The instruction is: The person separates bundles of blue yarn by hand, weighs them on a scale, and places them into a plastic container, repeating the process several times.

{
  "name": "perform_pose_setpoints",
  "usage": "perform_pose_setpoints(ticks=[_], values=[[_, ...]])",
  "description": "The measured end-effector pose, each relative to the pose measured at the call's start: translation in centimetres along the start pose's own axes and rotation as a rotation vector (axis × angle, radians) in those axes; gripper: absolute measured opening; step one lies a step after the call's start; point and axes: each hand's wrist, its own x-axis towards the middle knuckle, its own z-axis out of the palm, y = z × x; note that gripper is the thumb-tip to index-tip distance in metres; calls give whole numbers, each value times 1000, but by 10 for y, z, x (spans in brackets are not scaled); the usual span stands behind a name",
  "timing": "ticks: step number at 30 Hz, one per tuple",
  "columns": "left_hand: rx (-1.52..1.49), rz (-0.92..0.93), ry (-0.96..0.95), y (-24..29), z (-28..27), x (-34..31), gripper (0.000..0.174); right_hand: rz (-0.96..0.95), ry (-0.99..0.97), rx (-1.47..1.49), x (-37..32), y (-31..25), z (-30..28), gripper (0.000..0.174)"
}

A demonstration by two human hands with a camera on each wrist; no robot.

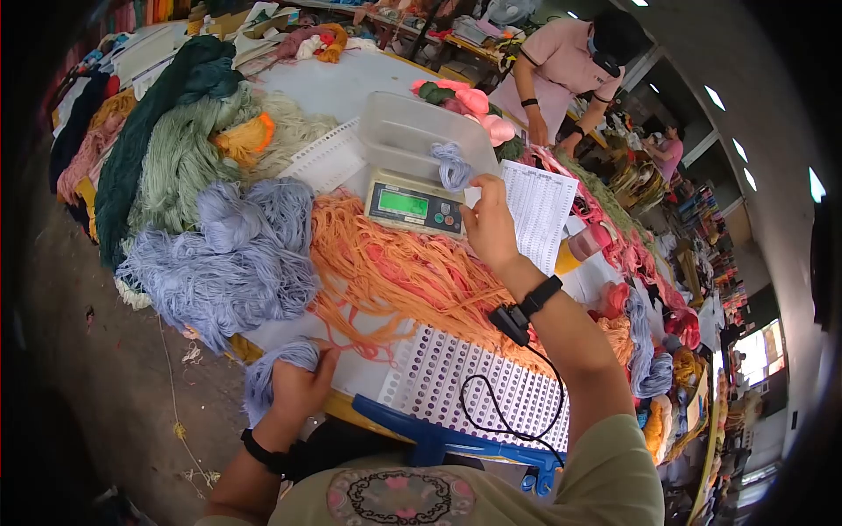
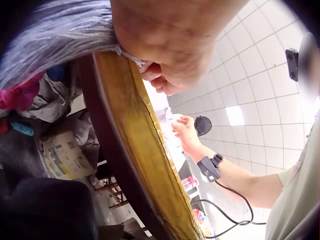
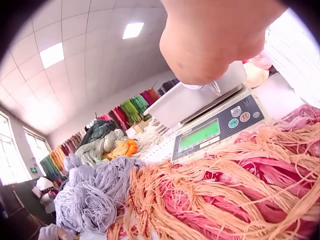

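Observation:
In the head view a digital scale (image 1: 412, 203) with a lit green display carries a clear plastic tray (image 1: 421, 123). A small lavender-blue yarn bundle (image 1: 452, 167) lies at the tray's near right corner. My right hand (image 1: 491, 223) is beside that bundle, fingers bent at the tray's edge; in the right wrist view, pale strands show under the hand (image 3: 210, 45). My left hand (image 1: 298, 386) grips a lavender-blue skein (image 1: 263, 377) at the table's near edge. The left wrist view shows its strands (image 2: 65, 35) hanging beside the curled hand (image 2: 165, 45).
A large lavender-blue yarn heap (image 1: 219, 263) lies left, orange and pink yarn (image 1: 395, 272) before the scale. Printed sheets (image 1: 539, 206) lie right of it. A perforated white board (image 1: 474, 386) and blue bar (image 1: 421, 434) are nearest me. Another person (image 1: 561, 66) works across the table.

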Motion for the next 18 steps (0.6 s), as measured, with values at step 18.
perform_pose_setpoints(ticks=[18], values=[[-19,23,32,6,-3,-1,6,9,17,-401,13,-12,20,40]])
